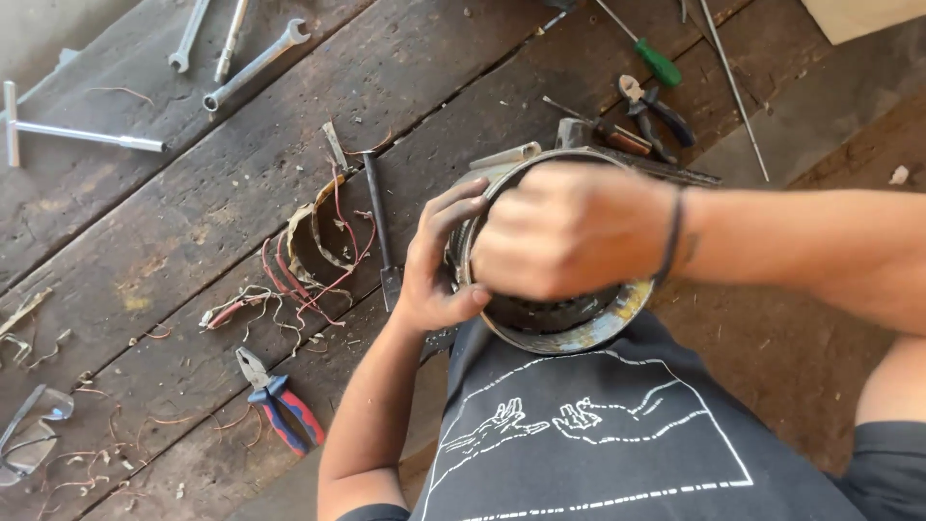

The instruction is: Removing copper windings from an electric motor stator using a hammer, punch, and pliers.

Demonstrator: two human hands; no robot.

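While the left hand [439,265] clasps the rusty metal ring [569,328] at centre frame, the right hand [569,241] closes inside it, though on what I cannot tell. Stripped copper wires [289,289] lie at centre left on the tabletop [193,212], so part appears removed; some may remain inside.

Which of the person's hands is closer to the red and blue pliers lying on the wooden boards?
The left hand. It grips the near rim of the round metal ring, up and to the right of the pliers. The right hand is farther right, reaching into the ring.
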